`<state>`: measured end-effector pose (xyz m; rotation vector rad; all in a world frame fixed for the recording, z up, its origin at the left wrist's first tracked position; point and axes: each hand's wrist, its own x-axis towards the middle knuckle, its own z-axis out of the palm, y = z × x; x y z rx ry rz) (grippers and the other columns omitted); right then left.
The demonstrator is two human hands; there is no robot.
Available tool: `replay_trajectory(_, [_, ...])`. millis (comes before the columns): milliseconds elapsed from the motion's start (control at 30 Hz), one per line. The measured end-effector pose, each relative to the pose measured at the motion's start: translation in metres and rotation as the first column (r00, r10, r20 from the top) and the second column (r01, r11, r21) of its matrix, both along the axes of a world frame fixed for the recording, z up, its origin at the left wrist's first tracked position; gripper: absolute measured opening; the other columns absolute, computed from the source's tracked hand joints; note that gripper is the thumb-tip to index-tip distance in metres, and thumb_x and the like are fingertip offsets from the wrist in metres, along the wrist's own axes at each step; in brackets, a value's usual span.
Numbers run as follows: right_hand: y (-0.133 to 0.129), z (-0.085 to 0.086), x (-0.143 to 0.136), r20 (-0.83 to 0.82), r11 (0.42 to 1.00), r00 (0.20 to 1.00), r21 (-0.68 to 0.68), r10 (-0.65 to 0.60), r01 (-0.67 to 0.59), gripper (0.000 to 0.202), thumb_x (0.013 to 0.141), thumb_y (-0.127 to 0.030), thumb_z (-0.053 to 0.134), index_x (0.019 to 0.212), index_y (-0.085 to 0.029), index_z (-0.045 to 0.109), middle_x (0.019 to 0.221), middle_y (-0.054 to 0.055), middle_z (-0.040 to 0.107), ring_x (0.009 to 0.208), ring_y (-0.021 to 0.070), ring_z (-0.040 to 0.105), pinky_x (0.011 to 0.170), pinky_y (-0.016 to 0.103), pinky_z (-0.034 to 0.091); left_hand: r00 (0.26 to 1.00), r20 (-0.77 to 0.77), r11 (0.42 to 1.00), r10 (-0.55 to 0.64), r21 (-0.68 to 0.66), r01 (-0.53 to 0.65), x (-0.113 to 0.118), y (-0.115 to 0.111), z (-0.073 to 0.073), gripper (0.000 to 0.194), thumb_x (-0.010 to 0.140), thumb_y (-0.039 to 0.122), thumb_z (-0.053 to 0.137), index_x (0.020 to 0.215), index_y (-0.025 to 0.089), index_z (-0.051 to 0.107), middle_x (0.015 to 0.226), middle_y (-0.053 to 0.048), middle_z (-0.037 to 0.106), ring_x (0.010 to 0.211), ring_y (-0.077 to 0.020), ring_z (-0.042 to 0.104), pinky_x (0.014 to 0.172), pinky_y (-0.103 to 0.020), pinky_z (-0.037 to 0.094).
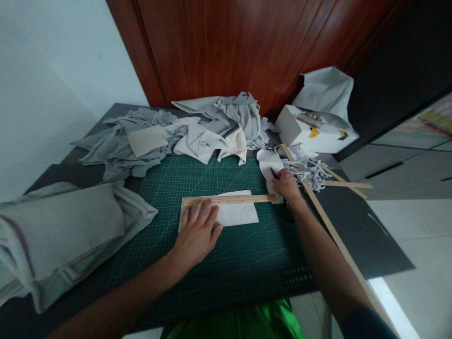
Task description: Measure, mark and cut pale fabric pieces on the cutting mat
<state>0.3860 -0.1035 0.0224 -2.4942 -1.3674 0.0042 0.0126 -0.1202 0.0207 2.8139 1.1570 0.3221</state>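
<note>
Bright green fabric [263, 322] lies nearest, beyond the near edge of the desk [374, 249]. On the left hand [197, 230], the fingers are slightly spread and laid flat, pressing on the left part of a wooden ruler [233, 200] without gripping it. Under that ruler is a white piece [236, 216], cloth or paper, lying near the middle of a green cutting mat [226, 268]. On the right hand [286, 186], the fingers are closed around a slim dark tool [274, 173]; whether it is a pen or a blade cannot be told. This hand rests over a second pale piece [268, 164], whose near end meets the ruler's right end.

Farther right are a tangle of pale scraps [314, 173] and a long wooden strip [326, 220]. On the far side stand a white box [296, 129] and heaped grey cloth [123, 141]; folded grey fabric [67, 230] lies at the left.

The step in hand appears to be bracing the ruler along the white piece. The next move seems to call for even left-hand pressure, so nothing slips, and a controlled hold on the tool.
</note>
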Motion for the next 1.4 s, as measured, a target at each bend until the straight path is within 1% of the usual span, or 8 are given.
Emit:
replay_trajectory(167, [-0.001,0.001,0.005,0.009,0.999,1.000,0.043,-0.026,0.026,0.016,0.084,-0.018,0.064,0.100,-0.013,0.064,0.098,0.016,0.072,0.094,0.0273,0.064,0.087,0.037,0.047,1.000,0.018,1.000,0.002,0.003,-0.002,0.000,0.000,0.000,0.049,0.106,0.040,0.047,0.148,0.017,0.060,0.163,-0.013,0.049,0.150,-0.0403,0.042,0.120,-0.065,0.035])
replay_trajectory(367, [-0.049,0.006,-0.002,-0.036,0.980,0.995,0.180,0.097,-0.089,0.012,0.082,-0.019,0.063,0.094,-0.019,0.061,0.091,0.010,0.069,0.087,0.0260,0.063,0.081,0.036,0.048,0.999,0.041,1.000,-0.007,0.003,0.007,0.000,0.000,-0.002,0.049,0.105,0.039,0.051,0.147,0.018,0.060,0.162,-0.014,0.049,0.150,-0.0418,0.042,0.118,-0.067,0.036])
replay_trajectory(667, [-0.117,0.012,-0.033,-0.223,0.887,0.864,0.013,0.452,-0.461,0.017,0.084,-0.009,0.060,0.095,-0.022,0.061,0.092,0.005,0.067,0.087,0.0214,0.063,0.083,0.034,0.049,0.999,0.051,1.000,-0.004,0.015,0.003,0.000,0.000,-0.004,0.047,0.105,0.038,0.051,0.147,0.019,0.061,0.162,-0.014,0.050,0.149,-0.0421,0.043,0.118,-0.067,0.036])
replay_trajectory(900, [-0.128,0.033,-0.035,-0.295,0.835,0.827,-0.138,0.478,-0.532,0.020,0.080,-0.004,0.063,0.091,-0.021,0.062,0.093,0.005,0.068,0.089,0.0206,0.064,0.082,0.033,0.049,1.000,0.022,1.000,-0.006,0.014,0.006,0.001,0.000,-0.002,0.049,0.105,0.038,0.050,0.147,0.017,0.060,0.163,-0.014,0.049,0.149,-0.0428,0.043,0.117,-0.067,0.037])
replay_trajectory(1067, [-0.110,0.049,-0.023,-0.318,0.873,0.876,-0.212,0.364,-0.439,0.014,0.086,-0.021,0.068,0.098,-0.023,0.075,0.103,0.006,0.077,0.097,0.0223,0.071,0.089,0.032,0.052,1.000,0.014,1.000,0.001,0.005,-0.001,0.001,0.000,-0.002,0.049,0.105,0.039,0.050,0.147,0.018,0.060,0.162,-0.013,0.050,0.149,-0.0421,0.043,0.118,-0.066,0.037])
replay_trajectory(1167, [-0.078,0.050,-0.015,-0.122,0.969,0.987,-0.214,0.103,-0.128,0.024,0.096,-0.027,0.056,0.098,-0.018,0.078,0.094,0.010,0.079,0.091,0.0241,0.074,0.082,0.031,0.053,1.000,0.021,1.000,0.008,-0.001,-0.008,0.000,0.000,-0.002,0.048,0.104,0.040,0.051,0.147,0.020,0.061,0.163,-0.012,0.050,0.150,-0.0411,0.042,0.119,-0.066,0.036])
replay_trajectory(1233, [-0.055,0.046,-0.010,0.018,0.975,1.000,-0.223,-0.001,0.005,0.033,0.097,-0.034,0.058,0.112,-0.012,0.076,0.101,0.017,0.079,0.100,0.0287,0.075,0.086,0.033,0.054,1.000,0.013,1.000,0.009,-0.002,-0.009,0.000,0.000,-0.002,0.048,0.105,0.039,0.050,0.147,0.019,0.060,0.163,-0.012,0.049,0.150,-0.0414,0.042,0.119,-0.066,0.036])
replay_trajectory(1400, [-0.016,0.035,-0.005,0.034,0.908,0.995,-0.414,0.092,-0.070,0.031,0.092,-0.034,0.061,0.102,-0.012,0.080,0.106,0.020,0.079,0.105,0.0326,0.075,0.093,0.036,0.056,1.000,0.014,1.000,0.011,-0.008,-0.010,0.000,-0.001,0.000,0.048,0.105,0.039,0.049,0.147,0.018,0.061,0.162,-0.013,0.050,0.149,-0.0407,0.043,0.119,-0.066,0.035])
